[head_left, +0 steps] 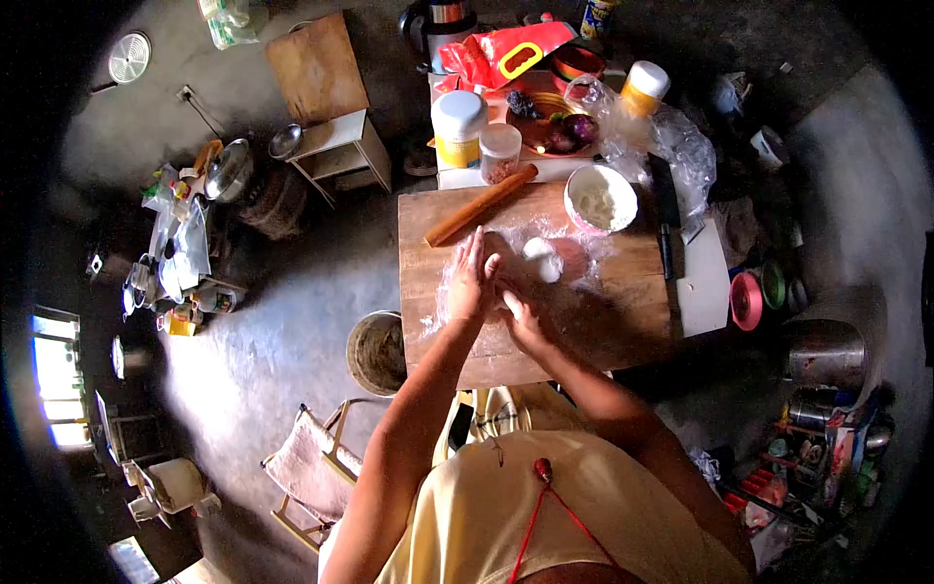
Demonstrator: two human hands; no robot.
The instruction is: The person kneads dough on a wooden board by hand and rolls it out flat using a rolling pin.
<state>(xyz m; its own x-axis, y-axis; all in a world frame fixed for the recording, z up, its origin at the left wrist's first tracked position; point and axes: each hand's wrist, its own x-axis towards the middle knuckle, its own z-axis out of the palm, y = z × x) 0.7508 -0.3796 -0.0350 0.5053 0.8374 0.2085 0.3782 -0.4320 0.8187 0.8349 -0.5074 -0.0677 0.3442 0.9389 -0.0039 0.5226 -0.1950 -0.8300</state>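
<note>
My left hand [472,284] is over the left part of a floured wooden board [623,316], its fingers stretched out together and pointing away from me. Close beside it, my right hand [528,327] is closed with curled fingers. A pale bit shows at its tip, and I cannot tell whether that is dough or a floured thumb. Just beyond the hands lies a white lump of dough [542,261] in scattered flour. A wooden rolling pin [482,205] rests at an angle near the board's far left edge. At the far right stands a bowl of flour [601,200].
A knife [665,219] lies along the board's right side. Behind the board are lidded jars [459,128], a plate with purple vegetables [574,136] and a red bag [496,54]. A bucket [377,355] and a folding chair [311,462] stand to the left.
</note>
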